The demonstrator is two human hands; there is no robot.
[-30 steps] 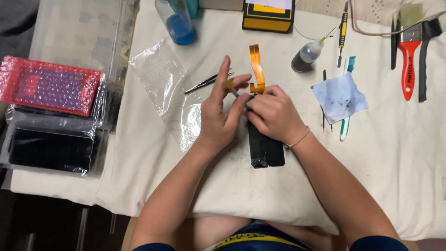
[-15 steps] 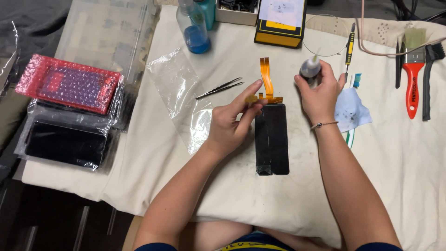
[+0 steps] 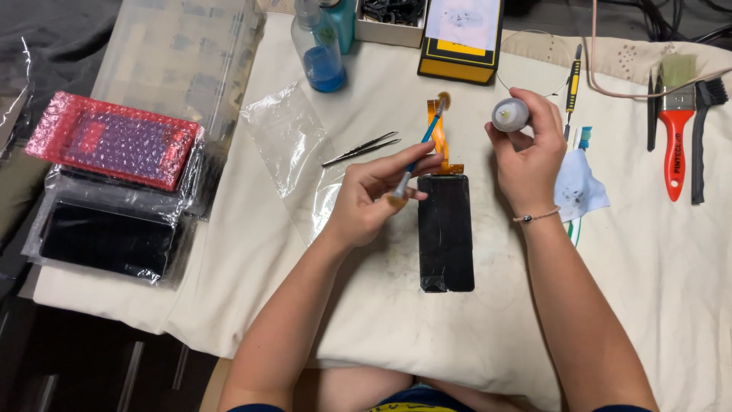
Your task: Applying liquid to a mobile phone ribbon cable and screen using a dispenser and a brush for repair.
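Over the middle of the cream cloth-covered table [image 3: 305, 252], the left hand [image 3: 374, 200] pinches a thin blue-handled brush [image 3: 415, 156] between thumb and fingers, its shaft slanting up and to the right so that the small brown bristle tip meets the top of the orange flat ribbon cable [image 3: 441, 133]. Just to the right, the right hand [image 3: 530, 152] is closed around a small grey round bottle [image 3: 510, 115], raised off the cloth with its round end turned toward the camera; a thin bead bracelet [image 3: 536, 217] circles that wrist.

Between the two hands, the black rectangular phone screen panel [image 3: 445, 233] lies flat on the cloth, long side running away from the person, with the ribbon cable rising from its far end.

Left of the brush hand, slim metal tweezers [image 3: 361, 149] rest on the cloth beside a crumpled clear plastic bag [image 3: 286, 145]. Right of the bottle hand lie a pale blue wiping cloth [image 3: 579, 187], a yellow-and-black screwdriver [image 3: 572, 88], and farther out a red-handled flat paintbrush [image 3: 672, 130] next to a black brush [image 3: 705, 130].

At the far edge stand a clear bottle of blue liquid [image 3: 320, 53] and a yellow-and-black box [image 3: 461, 38]. On the left margin sit a red bubble-wrap pouch [image 3: 114, 141] and, nearer the person, another dark panel in a clear bag [image 3: 107, 240].
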